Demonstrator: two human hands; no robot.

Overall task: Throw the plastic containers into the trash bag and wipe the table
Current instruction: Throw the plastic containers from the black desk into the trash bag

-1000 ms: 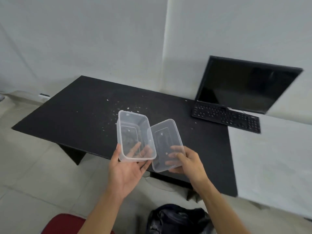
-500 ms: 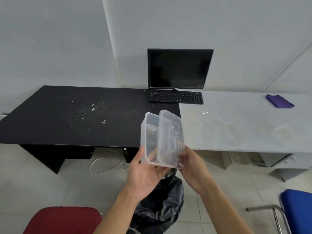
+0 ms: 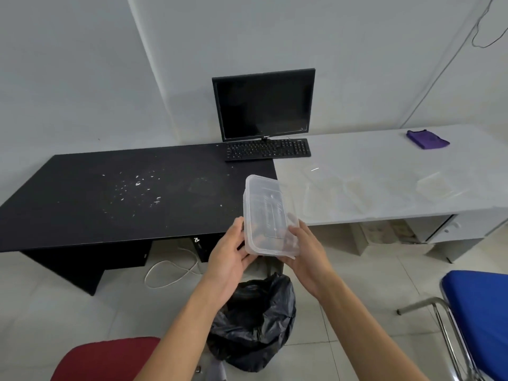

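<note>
The black table (image 3: 82,202) is on your left and the white table (image 3: 384,166) joins it on the right. Your view has swung right since a second ago, so the white one now shows. The bag (image 3: 255,320) sits crumpled on the floor, right under your hands. The two containers you held apart a second ago, and half-slid together half a second ago, are now nested into one stack (image 3: 265,215), tilted up on end above the bag. Your left hand (image 3: 228,257) grips its lower left edge with its fingers curled behind. Your right hand (image 3: 308,251) holds the lower right corner, thumb on the front. More containers (image 3: 357,199) lie on the white table, with a purple cloth (image 3: 427,138) at its far end. Crumbs (image 3: 137,185) speckle the black table.
</note>
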